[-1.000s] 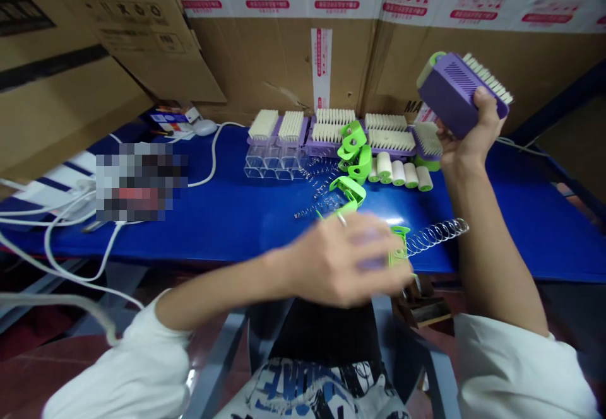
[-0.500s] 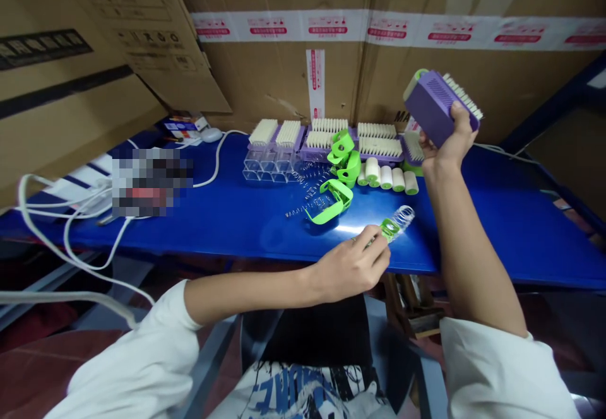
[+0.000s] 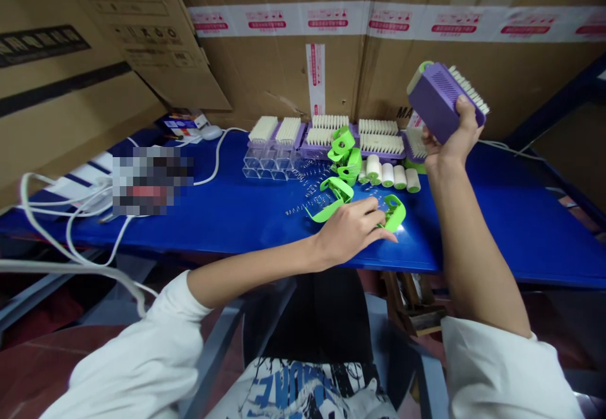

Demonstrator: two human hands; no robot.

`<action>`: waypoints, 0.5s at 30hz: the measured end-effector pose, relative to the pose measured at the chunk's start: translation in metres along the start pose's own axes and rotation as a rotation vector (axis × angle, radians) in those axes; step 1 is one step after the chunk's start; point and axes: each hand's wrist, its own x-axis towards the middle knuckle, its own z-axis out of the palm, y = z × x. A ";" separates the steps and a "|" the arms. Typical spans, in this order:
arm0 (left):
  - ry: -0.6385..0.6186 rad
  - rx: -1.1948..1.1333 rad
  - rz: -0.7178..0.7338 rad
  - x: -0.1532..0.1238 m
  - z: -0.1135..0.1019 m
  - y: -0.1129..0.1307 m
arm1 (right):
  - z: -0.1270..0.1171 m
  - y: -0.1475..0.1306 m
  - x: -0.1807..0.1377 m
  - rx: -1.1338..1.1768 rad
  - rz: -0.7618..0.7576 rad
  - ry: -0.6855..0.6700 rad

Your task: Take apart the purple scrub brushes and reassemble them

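My right hand [image 3: 454,138] is raised at the right, closed round a purple brush [image 3: 433,103] with pale bristles facing right. A white roller with a green end [image 3: 419,77] sits at the brush's upper left end. Low over the table, my left hand [image 3: 353,230] has its fingers curled on the near end of a bright green plastic bracket [image 3: 395,212], its thumb stretched out below. Just left of that hand lies another green bracket [image 3: 334,198]. More green brackets [image 3: 348,157] are stacked behind, with thin metal springs [image 3: 312,176] scattered beside them.
Several purple brushes with pale bristles [image 3: 379,144] line the back of the blue table [image 3: 255,217]. White rollers [image 3: 400,177] stand in front of them. Clear plastic boxes [image 3: 269,165] are at centre left. White cables [image 3: 71,217] loop on the left. Cardboard [image 3: 265,72] walls the back.
My left hand has moved slightly up and away from me, and the green bracket at its fingers shows more fully. My right hand with the brush has shifted slightly right in view.
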 end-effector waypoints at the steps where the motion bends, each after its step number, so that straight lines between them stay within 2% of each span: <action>1: 0.032 0.066 0.021 0.002 -0.006 -0.003 | 0.000 0.001 0.001 -0.007 -0.005 -0.007; 4: 0.091 0.239 0.004 0.007 -0.023 -0.018 | -0.001 0.004 0.003 -0.024 -0.020 -0.020; 9: -0.035 0.324 -0.137 0.019 -0.028 -0.046 | -0.002 0.007 0.001 -0.057 -0.018 -0.048; 15: -0.077 0.358 -0.063 0.024 -0.023 -0.048 | -0.003 0.013 0.003 -0.069 -0.014 -0.043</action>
